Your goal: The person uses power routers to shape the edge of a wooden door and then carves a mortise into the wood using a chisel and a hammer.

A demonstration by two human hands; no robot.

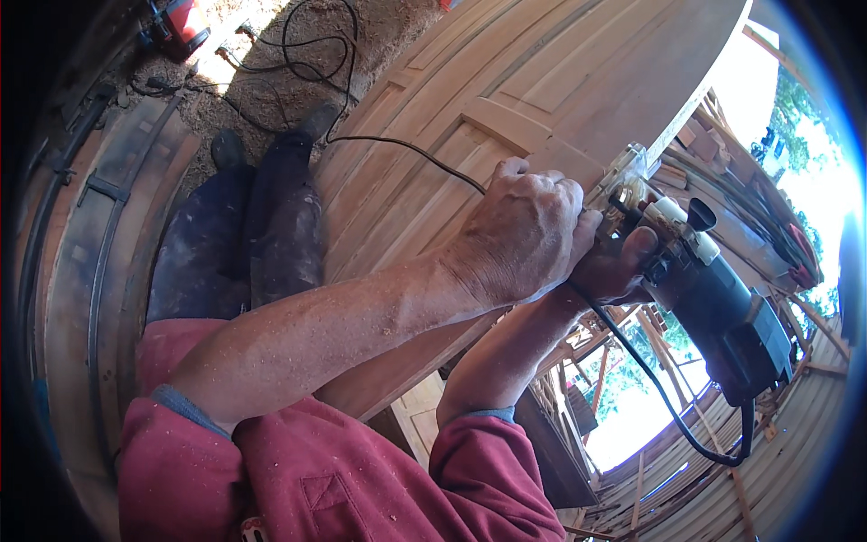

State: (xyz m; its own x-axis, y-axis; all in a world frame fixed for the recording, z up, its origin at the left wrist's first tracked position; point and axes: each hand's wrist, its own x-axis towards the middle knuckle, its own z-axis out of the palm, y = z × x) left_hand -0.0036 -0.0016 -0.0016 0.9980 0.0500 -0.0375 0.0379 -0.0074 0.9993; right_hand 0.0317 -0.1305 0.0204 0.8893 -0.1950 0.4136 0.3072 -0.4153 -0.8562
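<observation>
A black power trimmer with a silvery-white collar and clear base is held tilted beside the curved edge of a pale wooden panelled door. My right hand grips the trimmer's body from beneath, thumb up. My left hand is closed with curled fingers at the trimmer's base end, over the door's edge; what its fingertips hold is hidden. The black cord hangs in a loop from the tool's rear end.
Sawdust covers the ground, where cables lie near a red tool. Boards with metal bar clamps lie at the left, beside my legs. Stacked timber and corrugated sheets stand out at the right.
</observation>
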